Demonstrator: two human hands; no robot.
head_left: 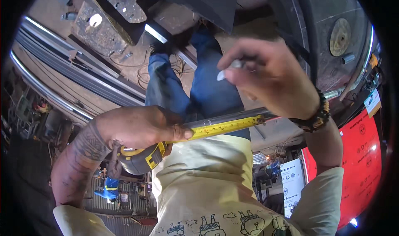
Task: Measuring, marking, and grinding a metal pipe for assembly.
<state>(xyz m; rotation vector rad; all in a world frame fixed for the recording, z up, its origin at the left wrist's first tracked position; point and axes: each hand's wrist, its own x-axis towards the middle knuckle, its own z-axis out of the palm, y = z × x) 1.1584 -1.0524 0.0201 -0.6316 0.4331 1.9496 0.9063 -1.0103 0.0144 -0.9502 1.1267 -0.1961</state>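
My left hand [139, 126] is closed round a dark metal bar and a yellow-and-black tape measure [141, 158], the thumb pressing on the blade. The yellow tape blade [226, 126] is drawn out along the metal bar [201, 123], which lies across in front of my waist. Its hooked end sits near my right wrist. Above the bar, my right hand [274, 72] is raised, slightly blurred, with thumb and fingers pinching a small pale piece [237, 64] that looks like chalk. The bar passes behind my right wrist.
Long metal tubes [79, 78] lie at the left. Flat steel plates [102, 28] are at the upper left. On a dark surface at the right lie a round disc [340, 37] and a short metal cylinder [348, 59]. A cable [143, 76] coils by my feet. Another person [111, 186] stands lower left.
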